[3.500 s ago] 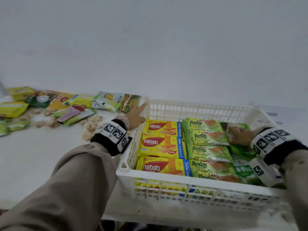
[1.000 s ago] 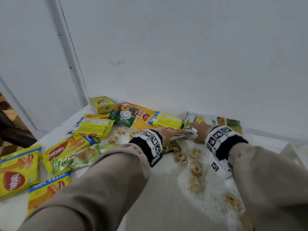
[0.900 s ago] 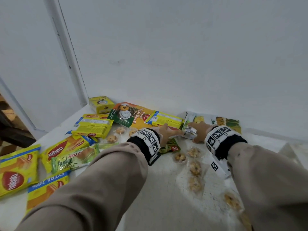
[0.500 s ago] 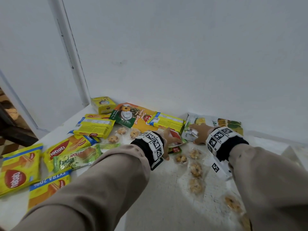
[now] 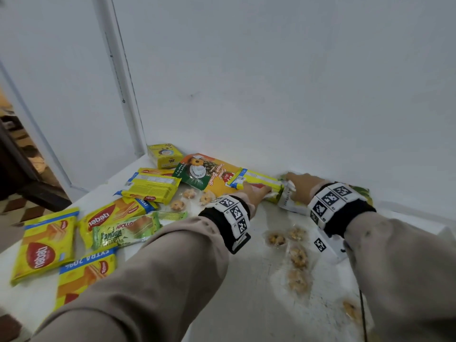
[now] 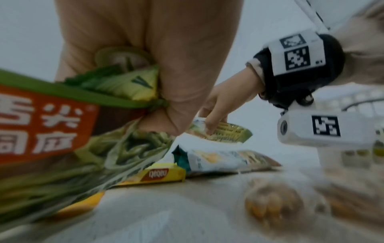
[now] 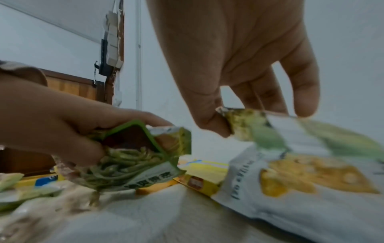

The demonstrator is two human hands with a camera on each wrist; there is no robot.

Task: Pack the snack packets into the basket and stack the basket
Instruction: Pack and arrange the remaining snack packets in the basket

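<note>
Our left hand (image 7: 62,126) grips the green noodle packet (image 7: 137,157) by its end, just off the table; our right hand (image 7: 234,65) pinches the corner of the white corn packet (image 7: 307,174) lying beside it. Both look light, crinkly and slippery, so we judge a firm pinch on the sealed edges safest, sparing the brittle contents.

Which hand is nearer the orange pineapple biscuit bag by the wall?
Left. The left hand lies just right of the pineapple biscuit bag, holding a green packet. The right hand is further right, pinching a white packet.

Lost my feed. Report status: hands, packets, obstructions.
Left hand grips green noodle packet. Right hand pinches white corn packet at its top edge. Basket out of head view. Wrapped cookies loose on table.
</note>
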